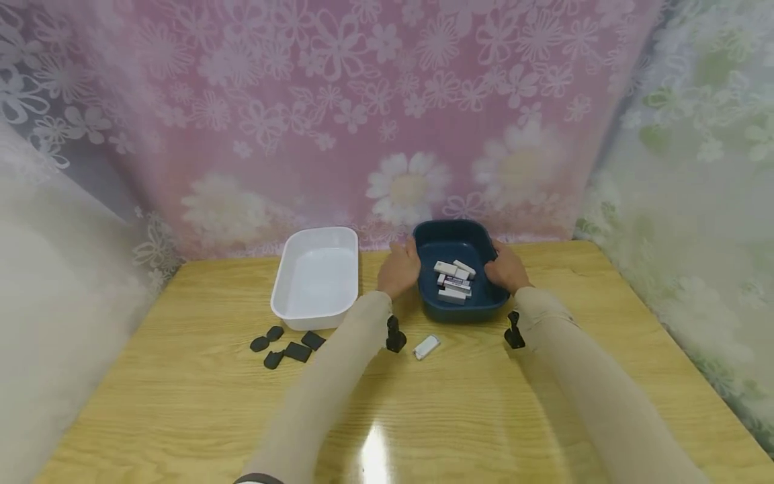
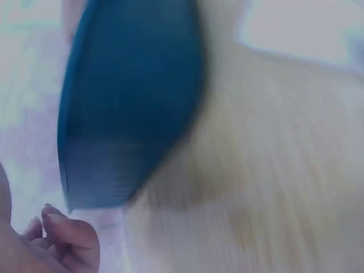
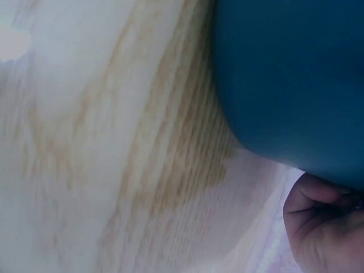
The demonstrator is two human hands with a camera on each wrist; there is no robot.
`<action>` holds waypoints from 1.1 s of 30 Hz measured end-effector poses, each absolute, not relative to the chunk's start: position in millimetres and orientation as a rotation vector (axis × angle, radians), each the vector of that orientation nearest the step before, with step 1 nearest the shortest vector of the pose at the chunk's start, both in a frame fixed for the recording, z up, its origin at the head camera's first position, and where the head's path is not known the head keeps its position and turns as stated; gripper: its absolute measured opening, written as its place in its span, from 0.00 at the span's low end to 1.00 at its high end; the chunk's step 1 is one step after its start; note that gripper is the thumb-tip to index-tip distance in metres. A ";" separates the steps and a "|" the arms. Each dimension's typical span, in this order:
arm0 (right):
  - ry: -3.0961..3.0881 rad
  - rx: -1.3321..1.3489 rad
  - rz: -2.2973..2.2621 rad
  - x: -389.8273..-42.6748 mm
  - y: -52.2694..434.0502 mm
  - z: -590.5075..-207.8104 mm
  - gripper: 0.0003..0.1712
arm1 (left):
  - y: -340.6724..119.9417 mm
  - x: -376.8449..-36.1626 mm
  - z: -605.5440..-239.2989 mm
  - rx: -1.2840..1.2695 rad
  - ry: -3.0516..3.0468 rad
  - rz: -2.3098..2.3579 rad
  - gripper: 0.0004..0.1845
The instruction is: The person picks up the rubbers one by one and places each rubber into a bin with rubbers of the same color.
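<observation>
A dark blue plastic basin (image 1: 462, 313) is at the back of the table, with several small white blocks (image 1: 452, 296) inside, some with dark printing. My left hand (image 1: 399, 270) is at the basin's left side, fingers at the rim. In the left wrist view that hand's curled fingers (image 2: 74, 236) show by the basin's end, blurred. On the opposite side my right hand (image 1: 508, 269) grips the rim, its thumb toward the inside. The right wrist view shows its bent fingers (image 3: 318, 196) against the basin wall. Contact under the rim is hidden.
Left of the basin stands a white tray (image 1: 314, 320). Several small black pieces (image 1: 297, 351) lie in front of it. One white block (image 1: 426, 347) lies on the wooden table (image 1: 459, 417) between the forearms. A flowered curtain (image 1: 338, 134) hangs behind the table.
</observation>
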State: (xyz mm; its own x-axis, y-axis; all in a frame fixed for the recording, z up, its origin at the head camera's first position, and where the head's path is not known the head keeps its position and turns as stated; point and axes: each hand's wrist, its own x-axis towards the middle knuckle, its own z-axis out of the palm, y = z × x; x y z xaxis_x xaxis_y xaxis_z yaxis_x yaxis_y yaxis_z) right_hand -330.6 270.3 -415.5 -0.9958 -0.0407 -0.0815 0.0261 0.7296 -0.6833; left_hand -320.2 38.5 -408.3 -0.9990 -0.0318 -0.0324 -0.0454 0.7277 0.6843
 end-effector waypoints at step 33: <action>2.835 0.014 -0.956 -332.5 268.2 -414.0 0.41 | 27.8 -194.6 -417.2 0.811 2.954 0.038 0.09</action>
State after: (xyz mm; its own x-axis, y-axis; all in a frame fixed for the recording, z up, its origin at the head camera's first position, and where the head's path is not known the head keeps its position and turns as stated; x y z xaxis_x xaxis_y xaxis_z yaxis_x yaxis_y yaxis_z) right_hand -332.5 268.2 -414.0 -0.9887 -0.0387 -0.1448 0.0569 0.7969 -0.6014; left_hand -194.6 27.8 -417.2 -0.8570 0.5108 -0.0687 0.5089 0.8597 0.0443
